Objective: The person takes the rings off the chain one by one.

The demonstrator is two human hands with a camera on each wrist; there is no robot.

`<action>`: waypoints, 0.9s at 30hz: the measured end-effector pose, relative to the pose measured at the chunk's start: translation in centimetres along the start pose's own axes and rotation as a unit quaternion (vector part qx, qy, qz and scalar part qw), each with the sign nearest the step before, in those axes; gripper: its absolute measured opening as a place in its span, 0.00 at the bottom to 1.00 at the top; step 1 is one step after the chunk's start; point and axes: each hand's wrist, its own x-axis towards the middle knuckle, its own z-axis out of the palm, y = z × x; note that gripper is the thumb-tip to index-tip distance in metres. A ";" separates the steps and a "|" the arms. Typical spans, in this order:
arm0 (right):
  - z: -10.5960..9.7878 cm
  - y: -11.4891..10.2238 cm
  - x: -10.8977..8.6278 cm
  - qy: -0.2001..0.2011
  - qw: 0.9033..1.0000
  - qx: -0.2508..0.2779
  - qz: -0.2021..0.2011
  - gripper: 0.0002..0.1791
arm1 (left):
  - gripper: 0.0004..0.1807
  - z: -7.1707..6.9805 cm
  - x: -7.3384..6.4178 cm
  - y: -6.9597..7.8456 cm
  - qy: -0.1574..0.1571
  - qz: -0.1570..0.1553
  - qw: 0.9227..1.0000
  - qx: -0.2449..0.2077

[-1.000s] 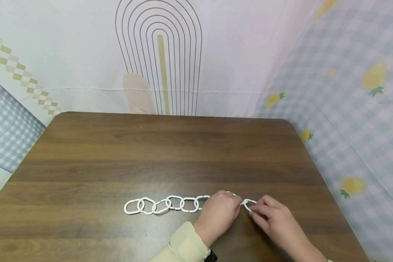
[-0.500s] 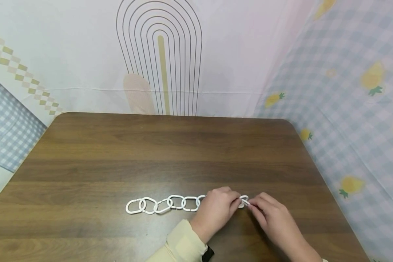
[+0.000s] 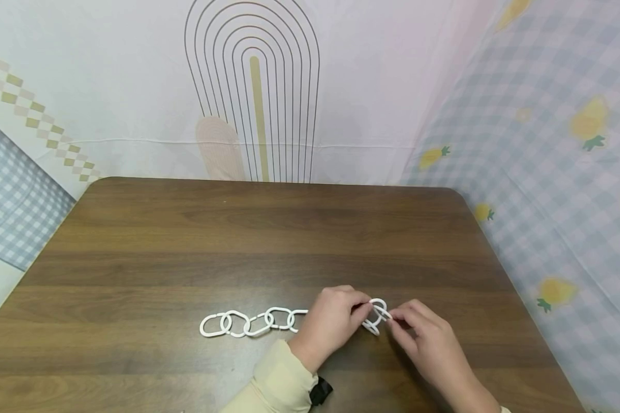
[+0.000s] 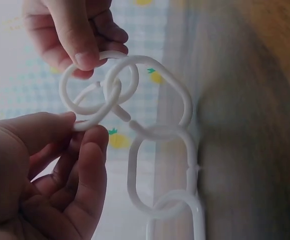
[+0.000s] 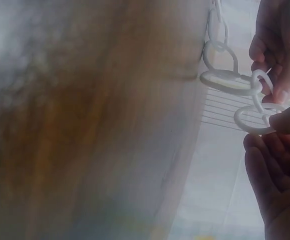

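Note:
A chain of white plastic links (image 3: pixel 235 323) stretches across the table, its left part lying flat. Its right end is gathered between the two hands. Thumb and fingers of my left hand (image 3: pixel 333 321) pinch one link (image 4: pixel 96 119), which shows a gap in its ring. My right hand (image 3: pixel 431 341) pinches the end link (image 4: pixel 63 92) by its edge. These two links cross through each other in the left wrist view. Beside them a larger-looking link (image 4: pixel 177 90) loops on to the rest of the chain. The left hand hides the chain's middle in the head view.
The brown wooden table (image 3: pixel 268 241) has rounded far corners. A pale printed cloth (image 3: pixel 367 92) hangs behind it, and a blue checked cloth with yellow fruit (image 3: pixel 537 229) hangs along the right side.
Both hands have moved slightly left and away from the body. The links between them, earlier stretched rightward, are now bunched together and turned up. The chain's left end has barely shifted.

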 end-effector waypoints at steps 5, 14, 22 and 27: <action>0.0 -0.1 0.1 0.007 1.000 0.022 0.005 0.13 | 0.05 -0.5 0.2 -0.5 -0.016 -0.033 0.998 -0.056; -0.1 -0.2 0.0 0.009 0.999 0.042 0.006 0.15 | 0.05 -0.9 0.4 -0.7 -0.014 -0.056 0.994 -0.089; -0.3 -0.4 0.1 0.016 0.999 0.038 -0.005 0.25 | 0.04 -1.1 0.4 -0.9 -0.010 -0.057 0.995 -0.087; -0.5 -0.5 0.1 0.012 0.999 0.037 0.000 0.25 | 0.05 -1.2 0.5 -1.0 -0.007 -0.057 0.995 -0.082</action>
